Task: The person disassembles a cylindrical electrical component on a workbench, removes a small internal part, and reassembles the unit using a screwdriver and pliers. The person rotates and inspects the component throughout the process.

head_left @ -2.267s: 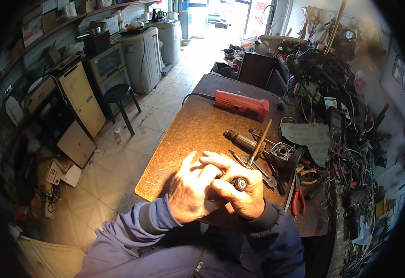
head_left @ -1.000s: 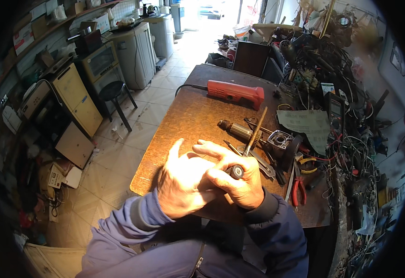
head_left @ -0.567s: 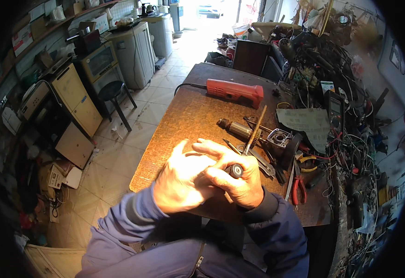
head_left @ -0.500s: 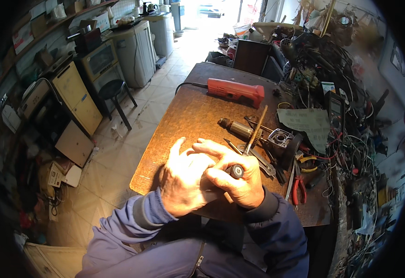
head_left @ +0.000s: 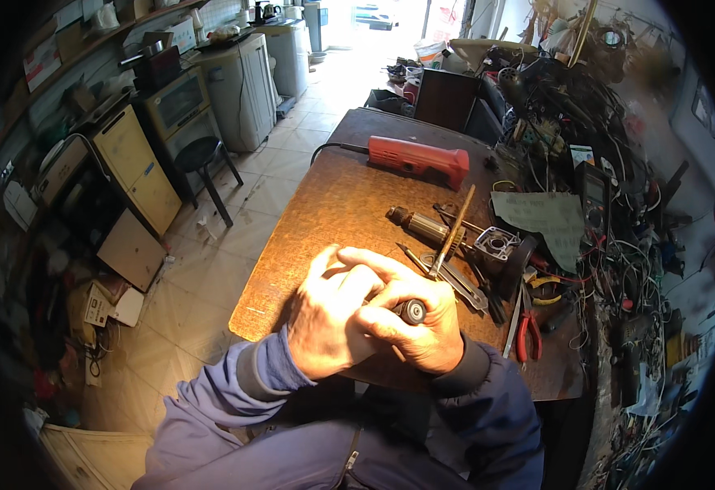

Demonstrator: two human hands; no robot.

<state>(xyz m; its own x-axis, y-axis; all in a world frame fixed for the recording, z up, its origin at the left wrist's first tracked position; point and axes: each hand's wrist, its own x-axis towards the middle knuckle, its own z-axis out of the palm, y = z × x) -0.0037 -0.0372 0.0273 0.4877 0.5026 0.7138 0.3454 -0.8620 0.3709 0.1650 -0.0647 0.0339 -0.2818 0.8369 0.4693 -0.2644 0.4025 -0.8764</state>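
Observation:
My right hand grips a dark cylindrical part, whose round end with a small bearing faces up between thumb and fingers. My left hand is pressed against it from the left, fingers curled over whatever lies between the hands, which is hidden. Just beyond them on the worn wooden table lie a motor armature, a brush with a long wooden handle, a metal housing piece, a grey utility knife and red-handled pliers.
A red power-tool body with a cord lies toward the back. Right of it are a paper sheet, a multimeter and heaped wires. A black stool stands left of the table, near yellow cabinets.
My left fingers are more curled than half a second ago. The bearing end in my right hand has shifted slightly toward me and left. The things on the table stay put.

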